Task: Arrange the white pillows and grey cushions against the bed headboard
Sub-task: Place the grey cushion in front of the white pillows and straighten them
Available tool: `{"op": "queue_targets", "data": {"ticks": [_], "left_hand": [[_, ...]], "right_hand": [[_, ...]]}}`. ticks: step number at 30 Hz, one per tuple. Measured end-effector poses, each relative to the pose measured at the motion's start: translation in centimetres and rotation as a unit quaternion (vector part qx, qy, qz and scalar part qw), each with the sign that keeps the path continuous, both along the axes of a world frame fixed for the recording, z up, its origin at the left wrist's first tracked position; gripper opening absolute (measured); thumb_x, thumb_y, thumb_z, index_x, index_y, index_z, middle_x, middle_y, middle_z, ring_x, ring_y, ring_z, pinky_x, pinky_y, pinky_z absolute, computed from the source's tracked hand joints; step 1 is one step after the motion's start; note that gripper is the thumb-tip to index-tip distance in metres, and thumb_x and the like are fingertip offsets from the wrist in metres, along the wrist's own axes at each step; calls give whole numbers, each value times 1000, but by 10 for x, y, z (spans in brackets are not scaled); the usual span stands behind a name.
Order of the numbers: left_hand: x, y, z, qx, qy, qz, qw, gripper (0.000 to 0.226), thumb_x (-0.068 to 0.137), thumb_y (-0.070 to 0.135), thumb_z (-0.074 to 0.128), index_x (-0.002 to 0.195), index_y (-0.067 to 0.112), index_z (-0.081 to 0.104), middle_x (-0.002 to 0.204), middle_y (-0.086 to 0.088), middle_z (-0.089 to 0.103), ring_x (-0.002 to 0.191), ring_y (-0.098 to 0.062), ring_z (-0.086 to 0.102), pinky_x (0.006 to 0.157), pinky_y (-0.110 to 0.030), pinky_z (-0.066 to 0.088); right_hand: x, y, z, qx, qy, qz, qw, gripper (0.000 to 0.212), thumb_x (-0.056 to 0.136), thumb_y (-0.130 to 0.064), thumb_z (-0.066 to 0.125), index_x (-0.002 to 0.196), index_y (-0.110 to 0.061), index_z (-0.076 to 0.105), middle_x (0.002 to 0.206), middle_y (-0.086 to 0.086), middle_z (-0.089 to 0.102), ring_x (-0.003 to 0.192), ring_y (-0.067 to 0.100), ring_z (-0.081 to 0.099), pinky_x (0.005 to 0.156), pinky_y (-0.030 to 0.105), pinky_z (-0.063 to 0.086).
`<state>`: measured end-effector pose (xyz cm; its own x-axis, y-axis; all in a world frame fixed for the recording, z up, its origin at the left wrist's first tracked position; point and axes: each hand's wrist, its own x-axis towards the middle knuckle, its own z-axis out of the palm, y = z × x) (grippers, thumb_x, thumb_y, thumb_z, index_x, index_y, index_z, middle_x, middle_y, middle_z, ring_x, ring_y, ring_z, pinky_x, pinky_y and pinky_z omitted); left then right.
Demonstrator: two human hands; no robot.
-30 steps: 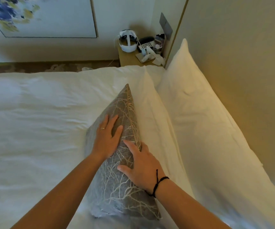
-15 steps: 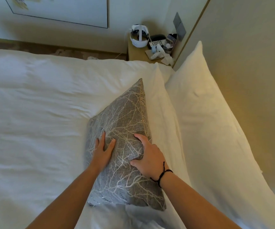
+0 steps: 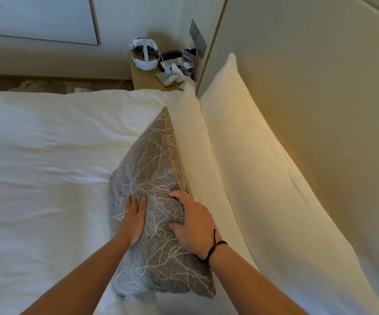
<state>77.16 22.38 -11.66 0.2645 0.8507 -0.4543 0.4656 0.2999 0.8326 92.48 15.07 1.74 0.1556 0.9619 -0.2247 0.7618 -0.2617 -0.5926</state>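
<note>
Grey cushion lies under both hands, left fingers flat, right fingers gripping it.

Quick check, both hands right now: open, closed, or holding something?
Left hand: open, straight fingers pressing the grey branch-patterned fabric cushion.
Right hand: fingers curled, gripping the same cushion's edge.
</note>
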Motion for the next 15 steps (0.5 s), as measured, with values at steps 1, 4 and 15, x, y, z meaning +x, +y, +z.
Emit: {"op": "queue_targets", "data": {"ticks": [1,4,15], "left_hand": [[-2,0,-3,-3,8,1,1000,90,82,76,15,157,27,3,166,4,-3,151,-13,-10,123,-41,-1],[-9,1,0,-18,25,6,999,92,81,78,17,157,30,-2,166,2,-5,151,-15,-11,122,-45,-1],[15,-48,84,156,48,6,986,89,76,89,27,148,54,-12,166,5,-11,152,-21,-7,119,-59,6]], "right_hand": [[-3,1,-3,-13,-5,1,1000,67,80,-25,70,128,-53,32,112,-1,63,93,20,60,80,32,48],[-7,4,-8,-31,-13,-10,999,67,81,-30,70,128,-56,30,112,3,56,95,25,58,79,34,46],[19,-47,12,30,18,-53,998,65,79,-71,56,138,-48,38,118,-7,54,102,8,51,87,24,39]]}}
